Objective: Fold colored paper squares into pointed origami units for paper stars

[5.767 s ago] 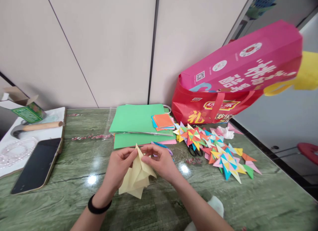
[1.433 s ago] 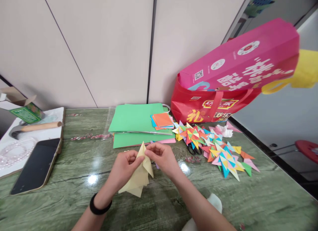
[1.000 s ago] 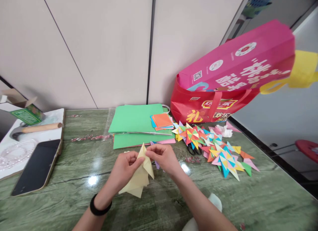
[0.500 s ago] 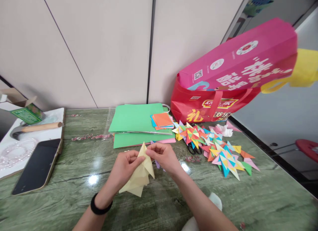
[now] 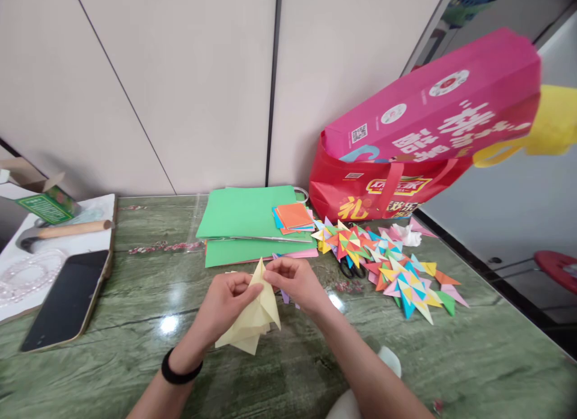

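Observation:
Near the middle of the table, a pale yellow folded paper is held up between both hands, its pointed tip upward. My left hand pinches its left side with thumb and fingers. My right hand grips the fold near the tip. Below and behind it, more pale yellow paper sheets lie on the table, partly covered by the left hand. A purple paper piece shows just beneath the right hand.
Green paper sheets lie behind the hands, topped by small orange squares. To the right are colourful folded paper stars, black scissor handles and a red bag. On the left lie a phone and a wooden-handled tool.
Both hands stay nearly in place around the yellow paper. Its lower right flap has opened slightly, and the view has shifted a little.

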A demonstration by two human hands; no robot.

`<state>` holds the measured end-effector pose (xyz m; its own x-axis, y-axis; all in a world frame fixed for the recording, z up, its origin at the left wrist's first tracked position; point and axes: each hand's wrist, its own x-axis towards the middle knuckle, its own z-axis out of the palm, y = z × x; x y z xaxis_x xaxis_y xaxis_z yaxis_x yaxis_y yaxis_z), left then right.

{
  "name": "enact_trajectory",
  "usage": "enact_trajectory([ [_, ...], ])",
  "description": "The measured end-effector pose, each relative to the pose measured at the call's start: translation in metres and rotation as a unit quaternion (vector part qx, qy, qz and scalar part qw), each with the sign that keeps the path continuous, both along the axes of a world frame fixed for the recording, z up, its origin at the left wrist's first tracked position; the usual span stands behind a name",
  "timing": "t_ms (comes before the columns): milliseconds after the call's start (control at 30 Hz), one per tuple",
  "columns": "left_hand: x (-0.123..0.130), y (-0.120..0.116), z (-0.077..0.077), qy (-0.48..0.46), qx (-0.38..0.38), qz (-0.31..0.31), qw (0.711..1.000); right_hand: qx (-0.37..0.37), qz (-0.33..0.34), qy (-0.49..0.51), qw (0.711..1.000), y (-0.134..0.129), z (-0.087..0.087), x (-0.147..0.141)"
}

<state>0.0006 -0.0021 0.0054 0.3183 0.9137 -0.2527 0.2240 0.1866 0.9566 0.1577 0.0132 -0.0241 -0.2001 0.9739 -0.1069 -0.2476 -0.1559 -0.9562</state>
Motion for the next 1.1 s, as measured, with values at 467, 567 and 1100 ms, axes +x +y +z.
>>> enact_trajectory([
  [467, -0.0008, 0.0009, -0.0045, 0.023, 0.024, -0.034, 0.999, -0.008, -0.018, 0.019, 1.000, -0.0015, 0.0034, -0.0019],
  [567, -0.0004, 0.0009, -0.0035, 0.031, 0.034, -0.035, 0.998, 0.008, -0.031, 0.001, 0.999, -0.0026, 0.0048, -0.0030],
  [1100, 0.0019, 0.0002, -0.0008, 0.055, 0.049, -0.044, 0.996, 0.018, -0.056, -0.002, 0.998, -0.0026, 0.0057, -0.0003],
])
